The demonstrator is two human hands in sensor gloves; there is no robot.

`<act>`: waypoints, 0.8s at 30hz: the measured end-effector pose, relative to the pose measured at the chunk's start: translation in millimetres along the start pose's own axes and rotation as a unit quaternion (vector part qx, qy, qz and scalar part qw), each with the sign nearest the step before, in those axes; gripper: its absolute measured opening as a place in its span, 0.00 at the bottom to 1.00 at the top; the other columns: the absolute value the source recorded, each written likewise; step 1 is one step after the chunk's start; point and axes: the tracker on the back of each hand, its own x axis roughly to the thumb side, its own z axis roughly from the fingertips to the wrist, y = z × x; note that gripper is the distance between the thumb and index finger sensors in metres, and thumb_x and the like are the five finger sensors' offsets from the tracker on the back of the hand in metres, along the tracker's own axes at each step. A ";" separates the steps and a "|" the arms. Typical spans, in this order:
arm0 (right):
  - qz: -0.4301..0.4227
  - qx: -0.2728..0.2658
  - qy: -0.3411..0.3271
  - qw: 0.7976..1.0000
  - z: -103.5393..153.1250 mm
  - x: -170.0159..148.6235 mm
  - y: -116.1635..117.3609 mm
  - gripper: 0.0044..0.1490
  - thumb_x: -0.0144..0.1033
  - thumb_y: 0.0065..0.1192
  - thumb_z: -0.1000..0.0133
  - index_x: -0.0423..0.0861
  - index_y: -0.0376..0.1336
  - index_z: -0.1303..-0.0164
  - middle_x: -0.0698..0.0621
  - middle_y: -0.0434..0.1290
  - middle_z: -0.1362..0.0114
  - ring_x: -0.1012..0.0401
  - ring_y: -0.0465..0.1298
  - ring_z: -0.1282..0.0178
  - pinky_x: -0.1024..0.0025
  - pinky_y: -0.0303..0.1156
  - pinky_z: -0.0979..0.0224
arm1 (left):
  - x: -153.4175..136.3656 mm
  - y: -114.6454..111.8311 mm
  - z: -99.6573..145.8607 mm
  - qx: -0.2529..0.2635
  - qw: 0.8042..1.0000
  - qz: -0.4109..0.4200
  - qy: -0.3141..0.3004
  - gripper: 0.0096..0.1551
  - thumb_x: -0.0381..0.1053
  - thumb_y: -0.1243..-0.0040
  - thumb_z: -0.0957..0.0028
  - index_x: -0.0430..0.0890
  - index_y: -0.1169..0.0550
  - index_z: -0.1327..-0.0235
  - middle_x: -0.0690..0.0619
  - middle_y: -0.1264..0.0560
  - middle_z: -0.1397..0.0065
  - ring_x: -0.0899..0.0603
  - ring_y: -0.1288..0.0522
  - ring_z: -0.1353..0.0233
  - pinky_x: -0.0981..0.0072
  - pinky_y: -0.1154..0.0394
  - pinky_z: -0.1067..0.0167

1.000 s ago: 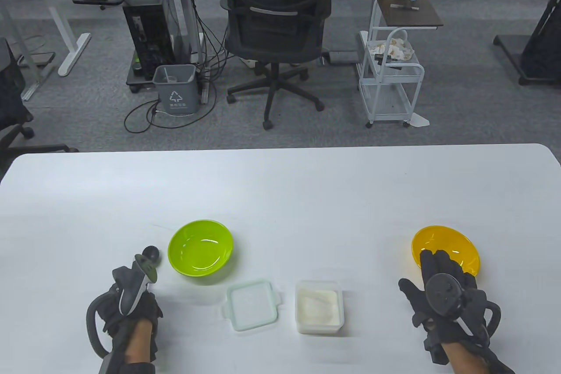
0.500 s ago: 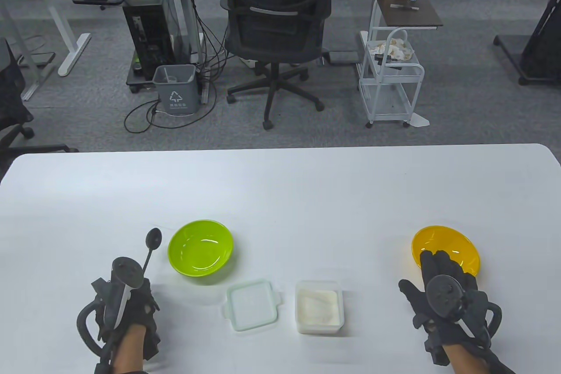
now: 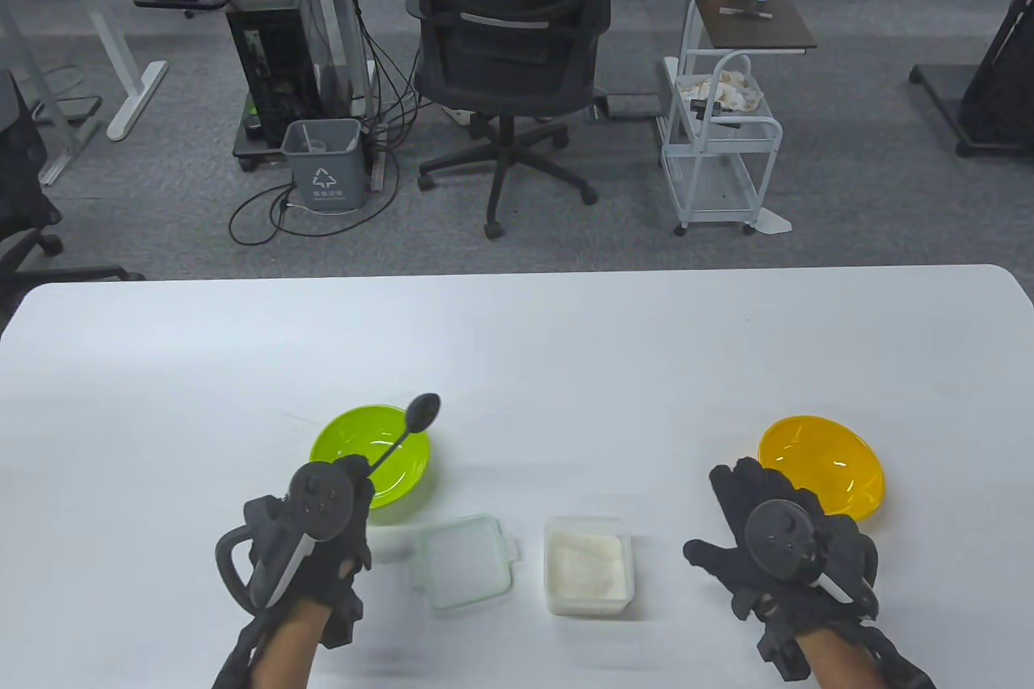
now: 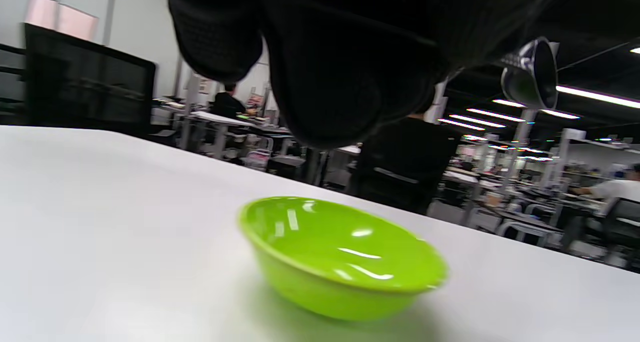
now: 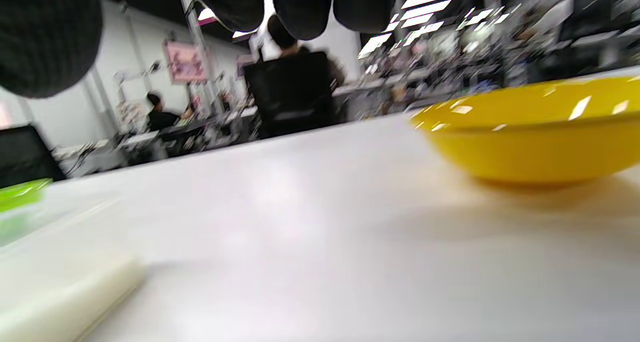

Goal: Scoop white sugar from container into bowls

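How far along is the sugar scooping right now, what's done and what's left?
Done: the translucent square lid lies off beside the clear plastic container of white sugar. In hand: the left hand holds a black spoon above the lime-green bowl; the right hand holds nothing. Left: both the green bowl and the yellow bowl show no sugar, so all scooping remains.

Yellow bowl [image 5: 540,136] sits at right on white surface [image 5: 320,242]. Gloved fingers [image 5: 300,6] hang along top edge; bkgd blurred.
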 end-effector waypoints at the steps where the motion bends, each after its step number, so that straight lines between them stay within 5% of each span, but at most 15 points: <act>1: 0.002 0.009 -0.008 1.000 -1.4 3.7 1.4 0.59 0.70 0.64 0.54 0.58 0.45 0.17 0.43 0.44 0.10 0.42 0.48 0.10 0.35 0.44 0.16 | 10.0 -0.8 3.0 0.002 1.000 -0.006 -0.023 0.23 0.62 0.39 0.54 0.70 0.21 0.43 0.66 0.15 0.45 0.57 0.11 0.53 0.54 0.22 0.36; 13: -0.019 0.140 -0.074 0.987 -26.0 56.1 52.0 0.67 0.75 0.64 0.57 0.57 0.39 0.16 0.43 0.39 0.10 0.41 0.44 0.09 0.35 0.43 0.15 | 73.8 -42.3 42.3 -0.044 0.979 -0.067 -0.189 0.23 0.62 0.39 0.54 0.73 0.20 0.43 0.67 0.15 0.45 0.58 0.12 0.54 0.55 0.22 0.36; 18: 0.002 0.154 -0.070 0.986 -25.7 54.0 64.3 0.66 0.75 0.63 0.56 0.58 0.37 0.17 0.42 0.41 0.10 0.41 0.46 0.09 0.35 0.45 0.15 | 83.9 -52.4 55.5 -0.010 0.967 -0.117 -0.225 0.23 0.61 0.38 0.54 0.73 0.20 0.43 0.68 0.15 0.44 0.58 0.12 0.55 0.55 0.22 0.36; 24: -0.048 0.154 -0.061 0.985 -27.5 53.4 66.1 0.67 0.71 0.67 0.56 0.55 0.38 0.17 0.44 0.43 0.10 0.43 0.48 0.09 0.36 0.46 0.16 | 105.5 -60.0 73.9 0.086 0.918 -0.249 -0.296 0.23 0.62 0.38 0.55 0.75 0.19 0.44 0.71 0.15 0.45 0.59 0.12 0.56 0.57 0.21 0.36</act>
